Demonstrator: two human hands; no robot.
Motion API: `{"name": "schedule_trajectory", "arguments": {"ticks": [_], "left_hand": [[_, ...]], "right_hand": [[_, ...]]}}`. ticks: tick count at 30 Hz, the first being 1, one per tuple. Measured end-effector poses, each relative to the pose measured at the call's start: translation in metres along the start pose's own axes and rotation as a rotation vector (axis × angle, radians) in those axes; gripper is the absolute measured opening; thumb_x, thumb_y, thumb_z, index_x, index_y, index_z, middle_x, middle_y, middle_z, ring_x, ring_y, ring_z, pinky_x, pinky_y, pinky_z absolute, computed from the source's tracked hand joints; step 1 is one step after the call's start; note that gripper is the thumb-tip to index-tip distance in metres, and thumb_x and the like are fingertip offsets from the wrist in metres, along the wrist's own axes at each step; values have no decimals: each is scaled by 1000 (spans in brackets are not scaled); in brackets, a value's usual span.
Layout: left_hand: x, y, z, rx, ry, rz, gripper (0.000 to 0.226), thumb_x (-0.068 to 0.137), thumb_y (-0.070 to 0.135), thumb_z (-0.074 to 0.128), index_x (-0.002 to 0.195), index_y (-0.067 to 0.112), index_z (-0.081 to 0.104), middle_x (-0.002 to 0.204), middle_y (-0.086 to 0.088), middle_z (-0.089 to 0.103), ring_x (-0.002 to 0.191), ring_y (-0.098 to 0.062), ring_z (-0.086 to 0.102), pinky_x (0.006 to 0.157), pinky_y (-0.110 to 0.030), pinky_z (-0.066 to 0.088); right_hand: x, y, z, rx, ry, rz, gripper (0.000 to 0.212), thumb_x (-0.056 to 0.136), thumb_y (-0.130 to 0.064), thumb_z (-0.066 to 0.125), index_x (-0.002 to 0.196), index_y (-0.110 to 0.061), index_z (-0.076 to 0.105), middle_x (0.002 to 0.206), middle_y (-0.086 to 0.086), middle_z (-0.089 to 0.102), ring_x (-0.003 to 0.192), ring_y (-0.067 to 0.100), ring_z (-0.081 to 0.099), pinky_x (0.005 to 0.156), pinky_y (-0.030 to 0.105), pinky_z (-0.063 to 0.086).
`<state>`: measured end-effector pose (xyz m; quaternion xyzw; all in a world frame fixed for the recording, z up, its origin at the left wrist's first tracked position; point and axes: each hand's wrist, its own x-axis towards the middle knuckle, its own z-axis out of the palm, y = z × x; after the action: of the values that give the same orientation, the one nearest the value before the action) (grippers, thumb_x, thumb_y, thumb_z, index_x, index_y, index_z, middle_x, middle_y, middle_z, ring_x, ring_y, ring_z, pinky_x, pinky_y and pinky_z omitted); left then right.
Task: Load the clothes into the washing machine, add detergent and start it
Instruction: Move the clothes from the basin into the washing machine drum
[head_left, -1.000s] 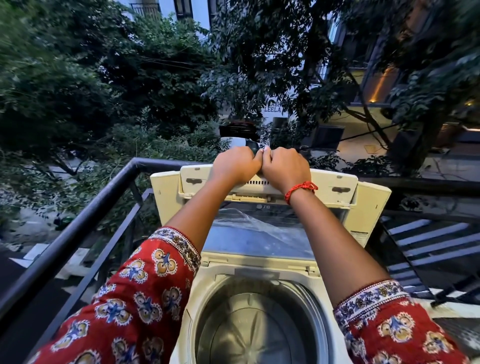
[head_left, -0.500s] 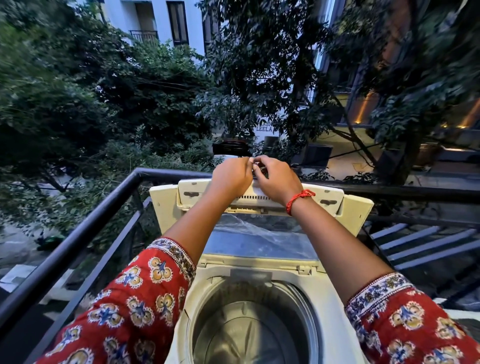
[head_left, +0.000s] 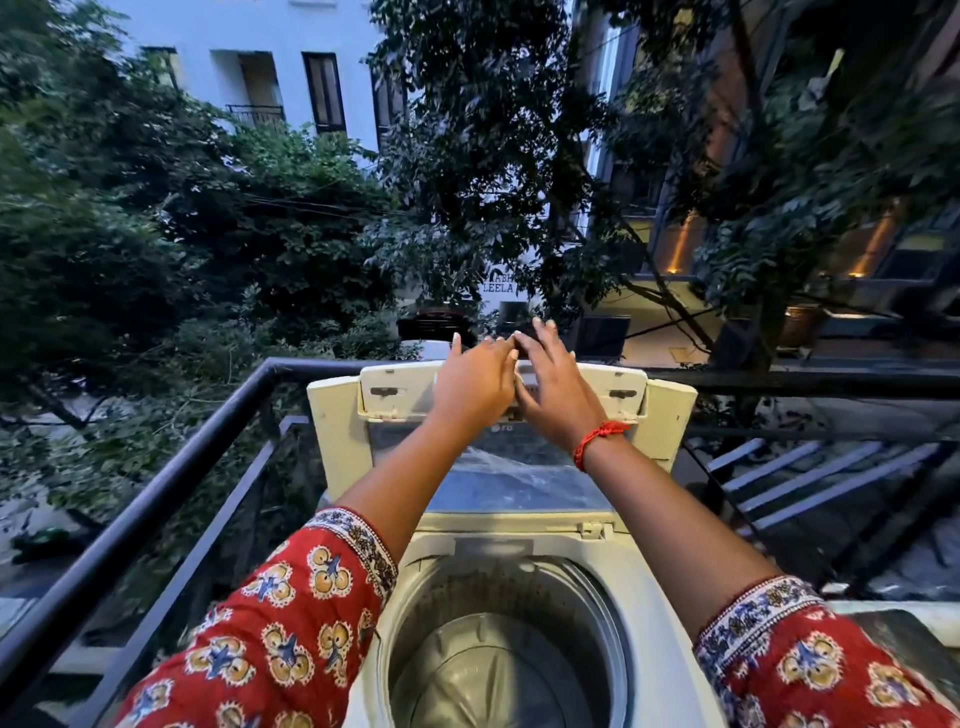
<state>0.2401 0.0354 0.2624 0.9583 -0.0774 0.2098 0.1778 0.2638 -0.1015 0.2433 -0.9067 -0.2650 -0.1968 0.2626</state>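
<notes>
The hands (head_left: 475, 384) (head_left: 556, 387) hide the middle of the lid's (head_left: 395, 397) top edge; their fingertips blur. The bottom edge cuts off the drum (head_left: 498, 670).

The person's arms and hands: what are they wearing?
Both arms have red sleeves printed with yellow-and-blue flower motifs, ending near the elbow in a white patterned cuff band. The forearms are bare. The right hand has a red thread bracelet at its wrist; the left hand wears nothing visible.

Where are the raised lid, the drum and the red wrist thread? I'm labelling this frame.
raised lid (head_left: 400, 392): head view, left top edge.
drum (head_left: 498, 670): head view, bare floor.
red wrist thread (head_left: 597, 439): head view, on the wrist.
</notes>
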Motion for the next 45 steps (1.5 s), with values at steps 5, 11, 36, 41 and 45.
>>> {"name": "schedule_trajectory", "arguments": {"ticks": [5,11,36,41,45], "left_hand": [[-17,36,22,-151,50,107,45,102,27,31,138,6,46,137,-16,54,135,-25,43,119,-45,8],[-43,94,75,-251,-70,324,41,99,22,34,135,7,49,136,-15,55,135,-28,42,117,-50,16],[-319,385,295,19,-776,853,65,97,37,34,154,22,5,162,-5,1,149,-21,-5,117,-50,-6],[-351,386,335,195,-921,904,72,96,48,31,153,20,-5,161,-6,-7,148,-24,-10,114,-48,-13],[-355,389,372,232,-981,931,78,92,58,28,152,21,-7,161,-6,-9,148,-26,-11,112,-51,-14]], "right_hand": [[-45,13,-16,14,23,98,62,94,-30,51,149,-21,23,161,3,8,148,18,2,113,55,27],[-125,45,-47,-83,72,286,63,90,-23,54,146,-15,27,159,10,15,147,26,10,114,54,25],[-611,160,-149,-196,-178,1161,88,83,-59,55,150,-34,5,161,-1,-8,148,20,-6,114,59,19],[-679,173,-140,-102,-289,1333,96,78,-64,58,149,-38,0,160,-1,-14,147,27,-10,110,62,18],[-713,194,-121,-65,-358,1389,105,71,-69,60,150,-36,0,160,0,-15,147,30,-12,109,64,22]]}}
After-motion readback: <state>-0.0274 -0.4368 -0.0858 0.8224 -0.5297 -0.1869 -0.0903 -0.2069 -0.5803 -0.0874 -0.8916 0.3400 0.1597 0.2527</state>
